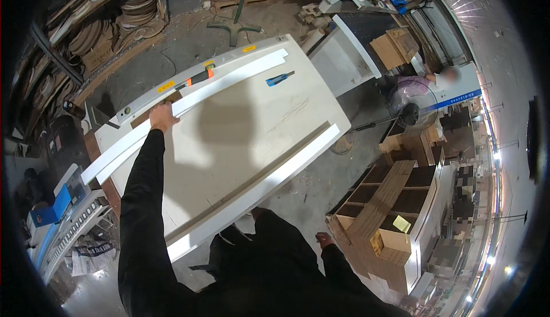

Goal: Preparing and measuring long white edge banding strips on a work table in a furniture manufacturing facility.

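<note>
My left hand (pixel 164 117) reaches across a pale worktable (pixel 223 162) and grips a long white strip (pixel 229 83), fingers curled over its far edge. A second white strip lies alongside, partly under it. Just beyond the hand is a small brown block (pixel 172 97). Against the far edge rests a silver spirit level (pixel 189 80) with yellow labels, an orange-and-black tool (pixel 200 77) beside it. A blue utility knife (pixel 278 80) lies toward the right end. Away from the table, my right hand (pixel 325 239) hangs at my side, fingers curled, nothing visible in it.
Another long white board (pixel 258 188) runs along the near edge of the table. To the right stand a brown compartmented cabinet (pixel 395 202), a floor fan (pixel 408 113) and a person (pixel 421 85). Shelves with coiled strips (pixel 137 16) line the far left. A green stand (pixel 234 29) is beyond the table.
</note>
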`<action>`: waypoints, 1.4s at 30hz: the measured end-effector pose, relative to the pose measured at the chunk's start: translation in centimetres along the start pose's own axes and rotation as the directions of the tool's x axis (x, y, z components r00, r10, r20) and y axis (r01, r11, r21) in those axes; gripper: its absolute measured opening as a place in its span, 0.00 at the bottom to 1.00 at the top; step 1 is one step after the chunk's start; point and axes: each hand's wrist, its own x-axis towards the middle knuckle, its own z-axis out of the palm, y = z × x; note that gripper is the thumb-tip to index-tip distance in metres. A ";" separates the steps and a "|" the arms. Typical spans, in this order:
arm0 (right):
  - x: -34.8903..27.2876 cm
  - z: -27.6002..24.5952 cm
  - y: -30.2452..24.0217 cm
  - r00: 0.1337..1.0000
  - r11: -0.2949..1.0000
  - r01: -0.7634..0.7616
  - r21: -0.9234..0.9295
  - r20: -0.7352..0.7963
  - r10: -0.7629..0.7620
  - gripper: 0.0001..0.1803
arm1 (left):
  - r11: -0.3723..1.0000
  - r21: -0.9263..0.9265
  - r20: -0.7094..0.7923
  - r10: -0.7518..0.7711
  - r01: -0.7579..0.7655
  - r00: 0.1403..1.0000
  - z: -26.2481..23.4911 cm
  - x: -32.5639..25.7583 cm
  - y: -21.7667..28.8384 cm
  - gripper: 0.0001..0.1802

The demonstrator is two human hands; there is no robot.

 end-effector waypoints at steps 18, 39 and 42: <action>3.6 -1.3 -47.4 0.136 0.095 0.924 -0.371 0.084 -0.987 0.37 | 0.997 -0.038 -0.281 0.053 -0.067 0.958 -3.9 -17.6 12.6 0.31; 3.3 -6.4 -56.0 -0.447 -0.509 0.799 -0.320 0.251 -0.859 0.32 | 0.992 0.070 -0.620 0.128 -0.107 0.774 -11.8 -37.2 16.2 0.43; 3.3 -7.2 -55.2 -0.434 -0.503 0.802 -0.322 0.266 -0.861 0.33 | 0.990 0.065 -0.618 0.137 -0.124 0.774 -11.8 -37.5 16.4 0.42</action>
